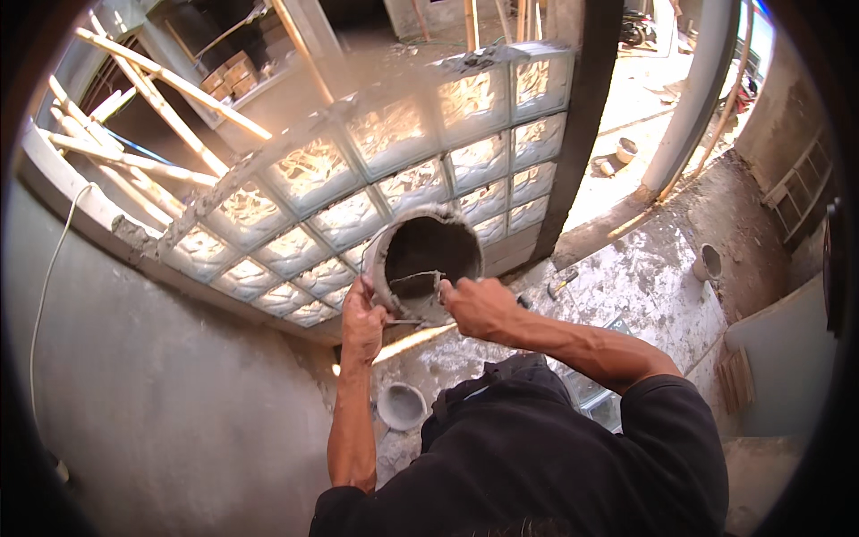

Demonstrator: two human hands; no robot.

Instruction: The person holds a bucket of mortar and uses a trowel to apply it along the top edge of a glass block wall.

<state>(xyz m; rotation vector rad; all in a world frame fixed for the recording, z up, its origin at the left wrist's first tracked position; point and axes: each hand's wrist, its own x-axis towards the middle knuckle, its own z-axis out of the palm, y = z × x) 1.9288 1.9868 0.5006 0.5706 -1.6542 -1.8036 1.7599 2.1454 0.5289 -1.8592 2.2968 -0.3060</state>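
Note:
A mortar-crusted bucket is tilted in front of me, its mouth facing me, with grey wet mortar inside. My left hand is closed on the bucket's near left rim. A thin bar, perhaps the bucket's handle, shows beside its thumb. My right hand grips a trowel, whose dark handle end sticks out behind the fist. The mortar-smeared trowel blade reaches into the bucket's mouth. Just beyond the bucket stands a wall of glass blocks, mortar lying along its top edge.
A round grey bowl sits on the splattered floor by my left arm. Glass blocks lie under my right arm. Another bucket stands farther right. Bamboo poles lean beyond the wall, and a plastered wall fills the left.

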